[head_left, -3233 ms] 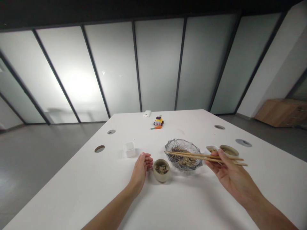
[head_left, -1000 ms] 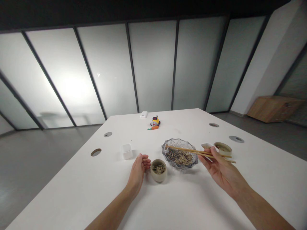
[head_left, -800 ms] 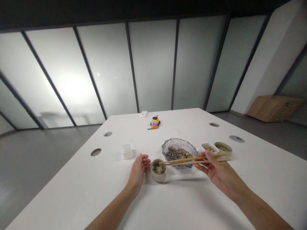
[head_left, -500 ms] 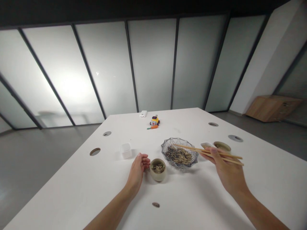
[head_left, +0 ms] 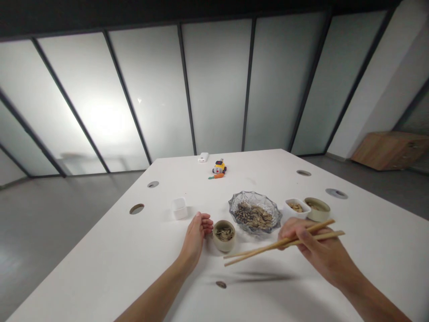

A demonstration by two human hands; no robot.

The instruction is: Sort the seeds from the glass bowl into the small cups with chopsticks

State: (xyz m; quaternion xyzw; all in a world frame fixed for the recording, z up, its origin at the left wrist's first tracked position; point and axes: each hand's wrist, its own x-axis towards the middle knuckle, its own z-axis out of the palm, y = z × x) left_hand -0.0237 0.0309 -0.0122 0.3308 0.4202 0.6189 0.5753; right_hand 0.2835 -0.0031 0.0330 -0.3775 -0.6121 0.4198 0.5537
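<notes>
My right hand (head_left: 311, 248) grips a pair of wooden chopsticks (head_left: 273, 245), held above the near part of the table with their tips pointing left. Nothing shows between the tips. Below them lies a single striped sunflower seed (head_left: 221, 284). My left hand (head_left: 197, 232) rests on its edge with fingers loosely bent, holding nothing, right beside a small beige cup (head_left: 224, 245). Whether its fingertips touch the cup I cannot tell. Sunflower seeds (head_left: 224, 233) fill part of that cup. Behind the chopsticks stands a scalloped glass bowl (head_left: 276, 214) with many more sunflower seeds (head_left: 256, 217).
Right of the glass bowl are a white dish (head_left: 288, 211) with tan pieces and a green-beige bowl (head_left: 326, 210). A white plastic container (head_left: 180, 209) sits at left. Farther back lie an orange carrot-like item (head_left: 218, 176), a toy car (head_left: 219, 167) and a white box-like device (head_left: 203, 157).
The chopsticks have left the glass bowl, moving nearer to me and down to the left of it, above the lone seed. My left hand stays by the cup. The view has shifted slightly.
</notes>
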